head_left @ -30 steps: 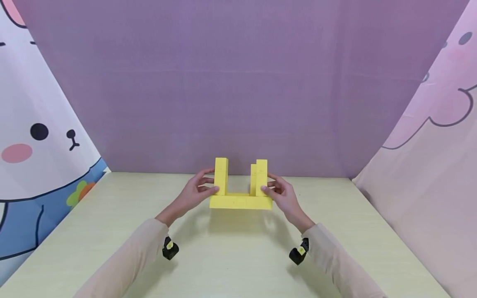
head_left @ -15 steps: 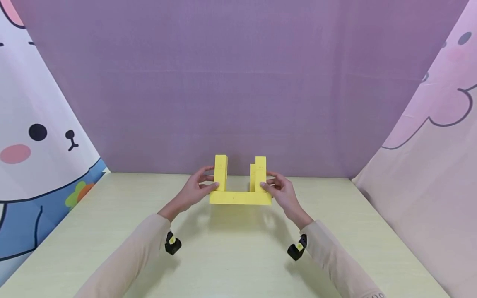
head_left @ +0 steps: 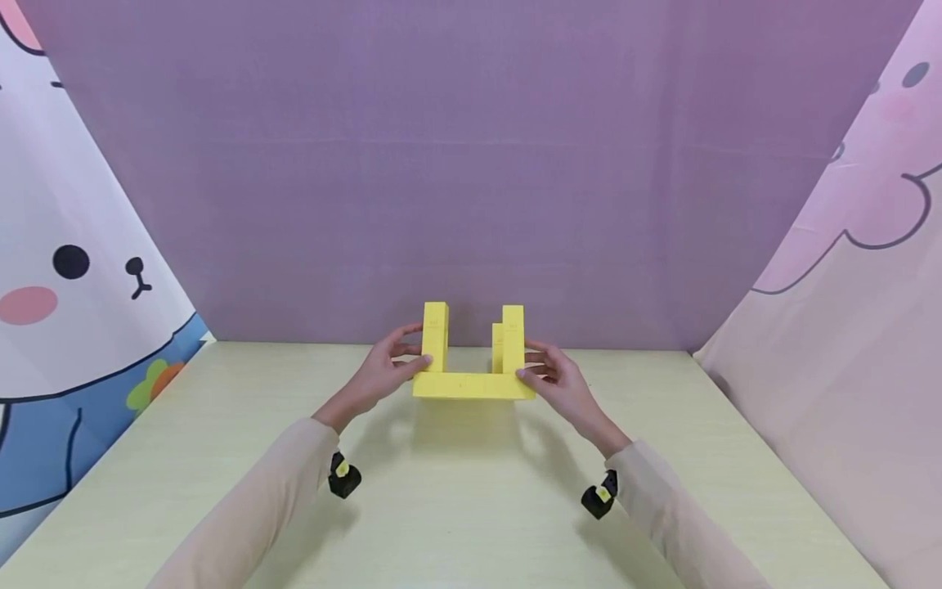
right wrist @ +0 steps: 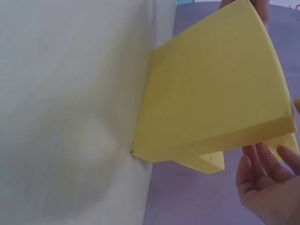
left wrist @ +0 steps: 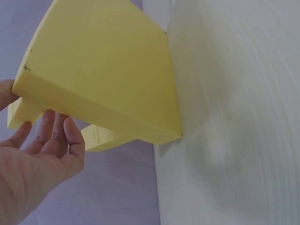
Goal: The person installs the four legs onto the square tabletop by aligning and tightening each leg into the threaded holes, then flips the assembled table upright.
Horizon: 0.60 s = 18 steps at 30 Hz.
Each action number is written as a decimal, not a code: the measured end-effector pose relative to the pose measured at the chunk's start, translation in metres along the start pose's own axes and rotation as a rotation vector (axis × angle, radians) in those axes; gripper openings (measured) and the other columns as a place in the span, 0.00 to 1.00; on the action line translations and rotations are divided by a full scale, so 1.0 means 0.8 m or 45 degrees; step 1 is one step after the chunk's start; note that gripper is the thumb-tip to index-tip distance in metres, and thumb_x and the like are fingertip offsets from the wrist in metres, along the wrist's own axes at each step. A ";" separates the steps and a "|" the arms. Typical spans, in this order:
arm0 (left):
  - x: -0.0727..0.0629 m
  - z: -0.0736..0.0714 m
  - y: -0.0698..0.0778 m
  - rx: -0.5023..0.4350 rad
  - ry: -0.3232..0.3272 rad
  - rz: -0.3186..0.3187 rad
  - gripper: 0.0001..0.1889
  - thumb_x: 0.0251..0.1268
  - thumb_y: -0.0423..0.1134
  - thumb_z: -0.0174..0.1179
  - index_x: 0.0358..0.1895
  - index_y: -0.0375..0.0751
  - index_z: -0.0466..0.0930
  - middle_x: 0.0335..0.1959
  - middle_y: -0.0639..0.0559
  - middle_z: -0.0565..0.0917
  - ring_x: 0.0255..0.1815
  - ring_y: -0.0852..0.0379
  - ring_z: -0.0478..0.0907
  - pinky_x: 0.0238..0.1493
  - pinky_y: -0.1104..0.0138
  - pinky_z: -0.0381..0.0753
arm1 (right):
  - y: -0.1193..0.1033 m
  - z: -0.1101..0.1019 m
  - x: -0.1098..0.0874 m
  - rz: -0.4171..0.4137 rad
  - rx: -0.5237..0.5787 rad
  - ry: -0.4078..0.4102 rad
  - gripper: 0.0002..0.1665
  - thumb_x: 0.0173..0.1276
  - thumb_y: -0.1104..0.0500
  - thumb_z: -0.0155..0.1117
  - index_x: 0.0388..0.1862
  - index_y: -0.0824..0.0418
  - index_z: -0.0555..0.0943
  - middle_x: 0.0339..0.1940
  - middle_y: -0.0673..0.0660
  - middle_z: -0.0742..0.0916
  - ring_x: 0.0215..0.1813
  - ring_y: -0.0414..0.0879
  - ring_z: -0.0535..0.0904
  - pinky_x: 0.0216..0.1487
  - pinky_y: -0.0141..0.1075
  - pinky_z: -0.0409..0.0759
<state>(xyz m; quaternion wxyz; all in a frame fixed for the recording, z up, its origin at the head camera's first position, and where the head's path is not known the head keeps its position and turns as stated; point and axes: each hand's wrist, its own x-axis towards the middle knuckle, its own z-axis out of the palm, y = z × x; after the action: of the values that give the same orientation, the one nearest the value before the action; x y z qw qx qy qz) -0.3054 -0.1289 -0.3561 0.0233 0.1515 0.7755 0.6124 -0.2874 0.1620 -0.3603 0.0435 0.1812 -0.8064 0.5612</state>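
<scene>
A yellow piece [head_left: 471,387], shaped like a small stool turned legs-up, is held between both hands near the back of the table. Its posts point upward: one at the left front [head_left: 435,337], one at the right front [head_left: 513,339], and a shorter-looking one behind the right. In the wrist views the flat panel [left wrist: 108,70] slants, its far edge at the tabletop and its near edge raised. My left hand [head_left: 377,380] grips the left side, thumb in front and fingers behind. My right hand [head_left: 568,391] holds the right side, thumb at the panel's corner.
A pale wooden table [head_left: 456,507] extends under both arms. Behind it rises a purple cloth wall [head_left: 471,164]; cartoon-printed cloths hang at left [head_left: 74,204] and right [head_left: 846,327]. Black wrist cameras hang below the left [head_left: 343,480] and right [head_left: 599,499] sleeves.
The yellow piece has shifted slightly up in the head view, both hands moving with it. My right thumb has slid from the right post down to the panel's corner.
</scene>
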 end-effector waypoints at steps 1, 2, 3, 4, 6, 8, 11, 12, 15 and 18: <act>0.000 0.000 0.000 -0.004 0.002 -0.005 0.32 0.60 0.38 0.59 0.67 0.48 0.58 0.53 0.36 0.75 0.51 0.47 0.76 0.45 0.61 0.81 | 0.001 -0.001 -0.001 -0.020 -0.016 -0.013 0.31 0.62 0.57 0.63 0.63 0.58 0.66 0.54 0.63 0.80 0.51 0.55 0.77 0.46 0.33 0.77; 0.001 0.000 0.000 -0.009 0.003 -0.010 0.32 0.60 0.38 0.60 0.67 0.48 0.58 0.53 0.36 0.75 0.52 0.47 0.76 0.45 0.61 0.81 | 0.002 -0.002 -0.003 -0.035 -0.025 -0.021 0.30 0.61 0.57 0.63 0.62 0.58 0.67 0.54 0.62 0.79 0.52 0.55 0.76 0.46 0.34 0.76; 0.001 0.000 0.001 -0.016 0.007 -0.017 0.31 0.60 0.38 0.60 0.67 0.49 0.58 0.54 0.37 0.75 0.52 0.47 0.76 0.45 0.61 0.81 | 0.002 -0.002 -0.004 -0.054 -0.035 -0.031 0.30 0.61 0.57 0.63 0.62 0.58 0.67 0.55 0.62 0.79 0.53 0.56 0.76 0.47 0.34 0.76; 0.001 0.000 0.001 -0.022 0.009 -0.021 0.31 0.60 0.38 0.60 0.67 0.49 0.58 0.54 0.37 0.75 0.53 0.47 0.75 0.46 0.61 0.81 | 0.003 -0.003 -0.005 -0.070 -0.043 -0.037 0.29 0.61 0.58 0.63 0.61 0.59 0.67 0.55 0.61 0.78 0.54 0.56 0.76 0.48 0.35 0.76; 0.002 -0.001 0.001 -0.030 0.013 -0.026 0.31 0.60 0.38 0.60 0.67 0.49 0.58 0.54 0.36 0.75 0.54 0.47 0.75 0.46 0.60 0.81 | 0.002 -0.004 -0.008 -0.102 -0.043 -0.047 0.27 0.61 0.60 0.63 0.58 0.62 0.68 0.56 0.61 0.78 0.56 0.56 0.75 0.50 0.37 0.75; 0.002 -0.002 0.001 -0.033 0.016 -0.028 0.31 0.60 0.38 0.60 0.67 0.48 0.58 0.54 0.36 0.75 0.54 0.47 0.74 0.46 0.60 0.80 | -0.003 -0.005 -0.012 -0.131 -0.037 -0.055 0.25 0.61 0.63 0.63 0.55 0.66 0.68 0.55 0.63 0.77 0.56 0.57 0.75 0.50 0.39 0.76; 0.003 -0.003 0.001 -0.038 0.015 -0.032 0.32 0.60 0.39 0.60 0.67 0.48 0.58 0.55 0.36 0.74 0.55 0.46 0.74 0.47 0.60 0.80 | -0.015 -0.006 -0.019 -0.166 -0.027 -0.071 0.24 0.59 0.67 0.63 0.53 0.72 0.68 0.54 0.66 0.76 0.56 0.60 0.74 0.51 0.45 0.76; 0.003 -0.003 0.002 -0.034 0.017 -0.035 0.32 0.60 0.39 0.60 0.67 0.48 0.58 0.55 0.36 0.74 0.55 0.46 0.73 0.47 0.60 0.80 | -0.018 -0.006 -0.021 -0.176 -0.028 -0.077 0.24 0.59 0.68 0.63 0.53 0.73 0.68 0.54 0.67 0.76 0.57 0.62 0.74 0.51 0.47 0.76; 0.003 -0.002 0.003 -0.041 0.022 -0.049 0.31 0.59 0.38 0.60 0.66 0.49 0.59 0.55 0.36 0.74 0.56 0.45 0.73 0.47 0.59 0.80 | -0.026 -0.006 -0.025 -0.179 -0.046 -0.085 0.24 0.57 0.69 0.64 0.52 0.74 0.68 0.55 0.67 0.76 0.57 0.62 0.73 0.52 0.51 0.75; 0.004 -0.001 0.004 -0.035 0.030 -0.066 0.31 0.59 0.38 0.60 0.66 0.49 0.59 0.55 0.36 0.74 0.57 0.45 0.72 0.48 0.58 0.80 | -0.026 -0.006 -0.027 -0.182 -0.061 -0.090 0.25 0.55 0.70 0.65 0.51 0.74 0.69 0.55 0.66 0.76 0.58 0.61 0.72 0.52 0.53 0.74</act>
<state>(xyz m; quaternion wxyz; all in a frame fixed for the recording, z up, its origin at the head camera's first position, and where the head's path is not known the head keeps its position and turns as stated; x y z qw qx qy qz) -0.3076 -0.1282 -0.3522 0.0318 0.1239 0.7708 0.6241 -0.2608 0.1656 -0.3457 0.0595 0.2569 -0.8056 0.5306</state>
